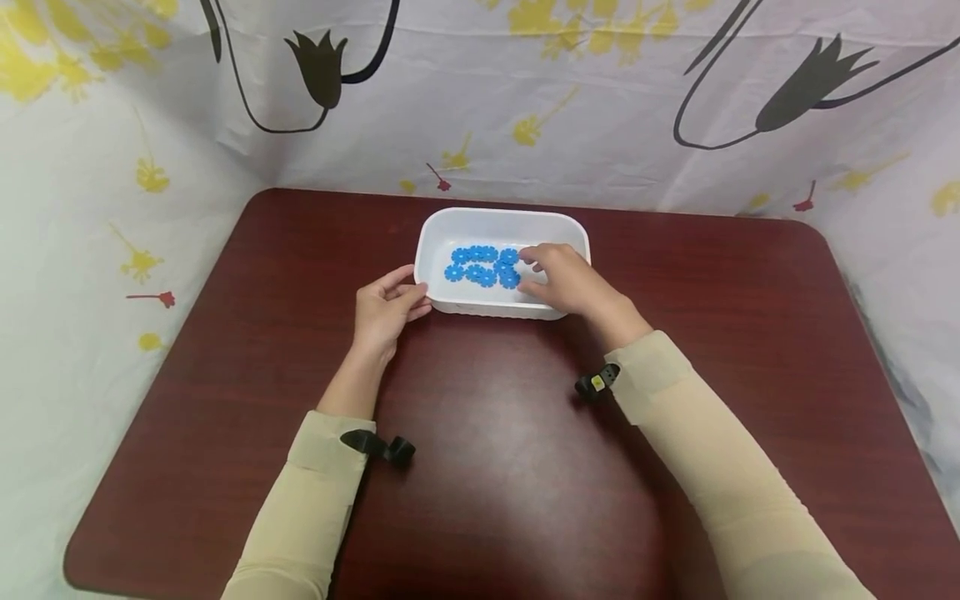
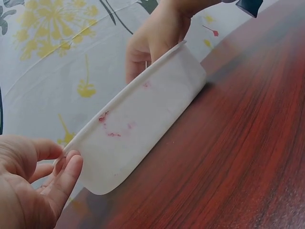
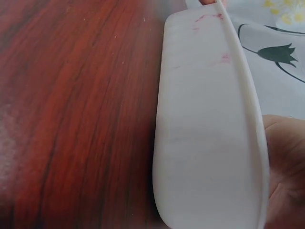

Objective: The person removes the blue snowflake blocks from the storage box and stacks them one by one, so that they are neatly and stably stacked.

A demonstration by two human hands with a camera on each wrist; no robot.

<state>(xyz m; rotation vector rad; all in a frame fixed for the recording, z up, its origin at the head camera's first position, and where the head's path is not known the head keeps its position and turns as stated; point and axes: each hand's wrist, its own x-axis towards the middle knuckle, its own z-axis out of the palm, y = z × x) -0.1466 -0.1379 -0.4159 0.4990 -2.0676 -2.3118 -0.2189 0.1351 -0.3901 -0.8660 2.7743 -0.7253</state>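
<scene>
A white plastic tub (image 1: 498, 310) stands at the far side of the table, with several blue snowflake-shaped discs (image 1: 475, 273) lying on its floor, some overlapping. My left hand (image 1: 386, 310) holds the tub's near left corner, the thumb and fingers at the rim; the left wrist view shows this left hand (image 2: 35, 179) close up. Over the tub's right part reaches my right hand (image 1: 562, 277), thumb and fingers bent and apart beside the rightmost discs. From the right wrist, the tub wall (image 3: 205, 114) hides the fingers of the right hand (image 3: 288, 167).
The tub stands on a dark red-brown wooden table (image 1: 510, 433) with rounded corners. Behind the table hangs a pale cloth (image 1: 465, 100) printed with yellow, red and dark flowers. Dark wrist cameras are strapped over both beige sleeves (image 1: 322, 467). Reddish smudges mark the tub's outer wall.
</scene>
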